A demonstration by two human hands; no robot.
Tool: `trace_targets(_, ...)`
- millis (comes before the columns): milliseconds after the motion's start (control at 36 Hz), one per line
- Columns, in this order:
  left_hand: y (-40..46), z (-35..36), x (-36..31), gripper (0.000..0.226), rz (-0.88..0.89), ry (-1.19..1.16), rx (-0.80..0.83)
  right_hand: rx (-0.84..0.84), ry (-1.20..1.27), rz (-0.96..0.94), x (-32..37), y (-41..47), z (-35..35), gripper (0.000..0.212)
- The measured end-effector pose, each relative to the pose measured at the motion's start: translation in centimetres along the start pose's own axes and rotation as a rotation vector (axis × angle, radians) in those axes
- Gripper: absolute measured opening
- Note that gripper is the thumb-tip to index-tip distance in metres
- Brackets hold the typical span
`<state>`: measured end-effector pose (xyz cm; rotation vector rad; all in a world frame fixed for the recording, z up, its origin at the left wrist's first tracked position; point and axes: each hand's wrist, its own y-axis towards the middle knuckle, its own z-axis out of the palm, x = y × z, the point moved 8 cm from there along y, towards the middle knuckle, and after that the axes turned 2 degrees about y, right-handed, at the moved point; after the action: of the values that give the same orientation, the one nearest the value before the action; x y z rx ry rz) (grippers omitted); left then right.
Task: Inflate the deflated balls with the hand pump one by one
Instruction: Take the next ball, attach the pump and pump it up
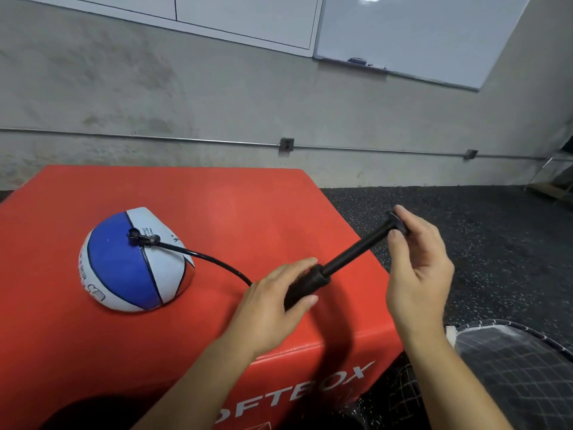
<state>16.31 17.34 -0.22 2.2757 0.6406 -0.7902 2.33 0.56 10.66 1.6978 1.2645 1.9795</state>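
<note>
Here the left hand (273,301) has its fingers curled round the black barrel of the pump (313,279), low over the red box (217,212). The right hand (418,259) pinches the pump's handle, with the rod drawn out between the two hands. A black hose (217,262) runs from the pump to the ball (124,262), a half-flat blue, white and red one resting on the left part of the box. A net (521,367) lies at lower right.

I see bare top along red box (192,193) far edge | ball (130,262) and hose (217,262) block left-centre.
</note>
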Motion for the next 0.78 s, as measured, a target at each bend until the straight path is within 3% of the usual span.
trace_targets(194,0.4,-0.7,0.3,0.067,-0.027,-0.139,-0.081,0.147,-0.101,-0.074,0.2,-1.8,3.2,0.034)
trace_targets(472,0.1,-1.3,0.0,0.065,-0.011,-0.119,-0.100,0.373,-0.106,-0.048,-0.6,-5.0,6.8,0.036)
trace_targets(778,-0.1,-1.0,0.7,0.056,-0.012,-0.088,-0.085,0.349,-0.084,-0.050,-0.5,-4.4,5.3,0.030)
